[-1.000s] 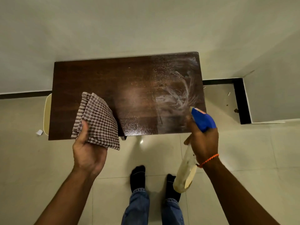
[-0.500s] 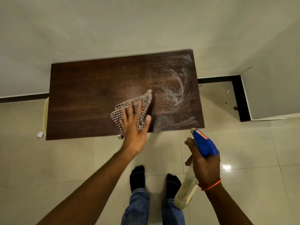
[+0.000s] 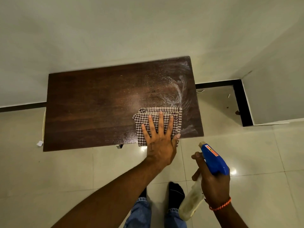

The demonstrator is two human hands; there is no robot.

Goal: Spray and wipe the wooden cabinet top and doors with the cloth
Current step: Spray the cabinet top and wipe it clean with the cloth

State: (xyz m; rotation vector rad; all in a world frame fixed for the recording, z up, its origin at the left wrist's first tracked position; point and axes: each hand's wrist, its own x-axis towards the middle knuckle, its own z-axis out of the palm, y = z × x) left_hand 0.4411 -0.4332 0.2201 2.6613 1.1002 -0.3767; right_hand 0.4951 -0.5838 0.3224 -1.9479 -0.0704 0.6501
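Fingers (image 3: pixel 160 122) of left hand (image 3: pixel 160 145): 4 spread flat, thumb out to the side, all pressing down on the cloth (image 3: pixel 158 110). Spread looks deliberate: it puts a wide load on a folded pad, so the pad should drag flat rather than bunch.

Cloth: checked, folded in layers, directly under fingers and palm. It lies on the cabinet top (image 3: pixel 98 109), and its near edge hangs just over the front edge below the palm.

Beyond the fingertips and to their right: white spray smears (image 3: pixel 181 89) and droplets, not yet wiped. Left of the fingers the wood is dark, with no smears seen.

Judgement: wipe of the top is under way, and the wet patch ahead of the fingertips is the likely next pass. Doors are hidden under the top.

Right hand (image 3: pixel 213 186): nearer the body than the fingers, off to their right, clear of the cabinet. Its fingers curl round the neck of the spray bottle (image 3: pixel 213 160), with 1 finger forward at the trigger. Nozzle faces the wet corner, so the bottle is probably held ready for another spray.
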